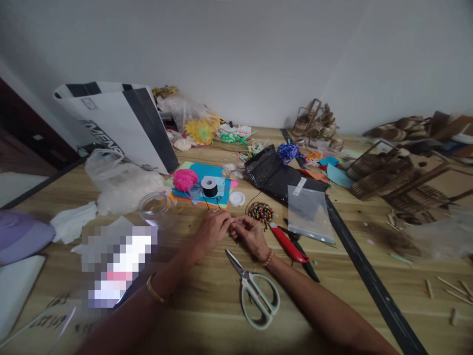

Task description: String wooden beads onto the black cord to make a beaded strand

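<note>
One head-worn camera is looking forward and down from the person's own eye level, facing across the light wooden tabletop [207,315] toward the plain grey-white wall [258,49] at the far side. It is sitting close to the work, framing the left hand [212,229] and right hand [251,235] just below centre, with the white-handled metal scissors [254,291] lying nearer the lens.
</note>
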The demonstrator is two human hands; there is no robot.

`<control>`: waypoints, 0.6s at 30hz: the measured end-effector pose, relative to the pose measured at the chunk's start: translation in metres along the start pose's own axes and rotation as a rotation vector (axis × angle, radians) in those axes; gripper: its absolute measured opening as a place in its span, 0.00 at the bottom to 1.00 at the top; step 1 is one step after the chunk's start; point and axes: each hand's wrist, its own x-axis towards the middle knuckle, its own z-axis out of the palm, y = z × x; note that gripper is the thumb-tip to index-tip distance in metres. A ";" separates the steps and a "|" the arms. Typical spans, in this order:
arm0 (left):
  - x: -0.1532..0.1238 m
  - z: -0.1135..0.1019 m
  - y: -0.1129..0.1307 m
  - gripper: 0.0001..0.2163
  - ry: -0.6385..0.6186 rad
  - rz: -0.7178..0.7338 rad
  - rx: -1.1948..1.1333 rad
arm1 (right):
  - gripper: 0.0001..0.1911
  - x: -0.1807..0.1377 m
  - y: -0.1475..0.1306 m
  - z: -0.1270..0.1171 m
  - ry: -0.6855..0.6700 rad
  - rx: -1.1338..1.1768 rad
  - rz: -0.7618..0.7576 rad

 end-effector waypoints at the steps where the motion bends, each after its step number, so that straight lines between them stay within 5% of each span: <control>1: 0.002 0.002 0.000 0.09 0.012 0.030 0.040 | 0.18 0.001 0.001 -0.001 0.003 0.011 0.003; 9: 0.024 0.011 0.002 0.09 0.063 -0.089 -0.086 | 0.17 0.006 -0.002 -0.005 0.081 0.037 -0.035; 18: 0.053 0.034 -0.033 0.10 -0.043 0.218 0.258 | 0.16 0.007 -0.004 -0.007 0.128 -0.029 -0.055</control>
